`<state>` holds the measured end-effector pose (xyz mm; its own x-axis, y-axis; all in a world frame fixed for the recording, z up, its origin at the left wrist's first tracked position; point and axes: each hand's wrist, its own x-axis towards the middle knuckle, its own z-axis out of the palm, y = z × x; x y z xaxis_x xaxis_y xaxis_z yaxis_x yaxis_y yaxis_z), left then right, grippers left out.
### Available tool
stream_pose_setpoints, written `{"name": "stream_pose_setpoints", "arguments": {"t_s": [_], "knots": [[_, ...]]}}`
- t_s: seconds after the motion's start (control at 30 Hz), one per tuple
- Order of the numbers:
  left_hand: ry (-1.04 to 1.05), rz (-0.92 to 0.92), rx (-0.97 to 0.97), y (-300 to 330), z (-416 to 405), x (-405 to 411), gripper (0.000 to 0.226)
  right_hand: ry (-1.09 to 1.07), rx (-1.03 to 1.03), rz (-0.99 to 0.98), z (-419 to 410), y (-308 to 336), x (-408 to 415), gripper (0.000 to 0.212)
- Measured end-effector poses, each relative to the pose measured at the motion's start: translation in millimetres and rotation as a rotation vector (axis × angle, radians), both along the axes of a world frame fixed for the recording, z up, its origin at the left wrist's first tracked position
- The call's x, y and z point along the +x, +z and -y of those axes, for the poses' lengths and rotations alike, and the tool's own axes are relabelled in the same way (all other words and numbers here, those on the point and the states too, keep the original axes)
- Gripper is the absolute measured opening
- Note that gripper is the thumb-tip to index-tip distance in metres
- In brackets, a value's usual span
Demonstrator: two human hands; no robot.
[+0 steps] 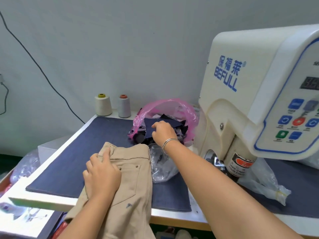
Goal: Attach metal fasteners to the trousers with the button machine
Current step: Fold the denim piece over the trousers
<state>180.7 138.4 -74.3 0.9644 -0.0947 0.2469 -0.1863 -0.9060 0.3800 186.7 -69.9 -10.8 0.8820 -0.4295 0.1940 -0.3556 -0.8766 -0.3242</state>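
Beige trousers (pixel 131 171) lie folded on the table with the waistband away from me and small metal rivets at the pocket corners. My left hand (pixel 101 175) grips the waistband near its left end, thumb on top. My right hand (pixel 163 132) reaches into a pink plastic bag (pixel 172 107) and pinches a dark navy fabric piece (pixel 151 125). The white button machine (pixel 259 94) stands at the right, its pressing head (pixel 217 161) low beside my right forearm.
A dark blue mat (pixel 74 156) covers the white table. Two thread cones (pixel 103 105) (pixel 124 106) stand at the back. Clear plastic bags lie beside the trousers (pixel 162 168) and under the machine (pixel 264 185). A black cable hangs on the wall.
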Motion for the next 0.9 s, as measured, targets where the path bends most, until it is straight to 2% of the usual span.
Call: {"name": "stream_pose_setpoints", "arguments": {"t_s": [0.1, 0.2, 0.37, 0.43, 0.53, 0.63, 0.7, 0.73, 0.77, 0.83, 0.9], "knots": [[0.002, 0.004, -0.010, 0, 0, 1, 0.055, 0.074, -0.212, -0.156, -12, -7, 18, 0.043], [0.004, 0.009, -0.015, -1, -1, 1, 0.055, 0.025, -0.267, -0.176, -14, -15, 25, 0.040], [0.007, 0.020, -0.021, -2, 0, 1, 0.053, -0.019, -0.047, -0.103, -10, -10, 26, 0.023], [0.006, 0.023, -0.018, -2, 0, 1, 0.053, -0.070, 0.065, -0.042, -5, -7, 25, 0.026], [0.009, 0.015, -0.016, -2, 0, 1, 0.053, -0.152, 0.299, 0.151, -1, 1, 18, 0.042], [0.006, 0.002, -0.035, 0, 0, 0, 0.053, -0.180, 0.557, 0.607, -12, 17, 6, 0.034], [0.002, -0.010, -0.087, 0, 0, 4, 0.052, -0.065, 0.607, 0.814, -36, 27, -15, 0.027], [0.000, -0.025, -0.134, 0, -1, 6, 0.050, 0.041, 0.585, 0.834, -52, 26, -29, 0.025], [-0.001, -0.054, -0.201, -1, -3, 10, 0.046, 0.160, 0.546, 0.802, -68, 20, -45, 0.023], [0.021, -0.164, -0.445, -1, -10, 18, 0.032, 0.363, 0.403, 0.575, -96, -1, -81, 0.020], [-0.034, -0.288, -0.766, 3, -18, 23, 0.043, 0.512, 0.241, 0.261, -115, -24, -113, 0.020]]}}
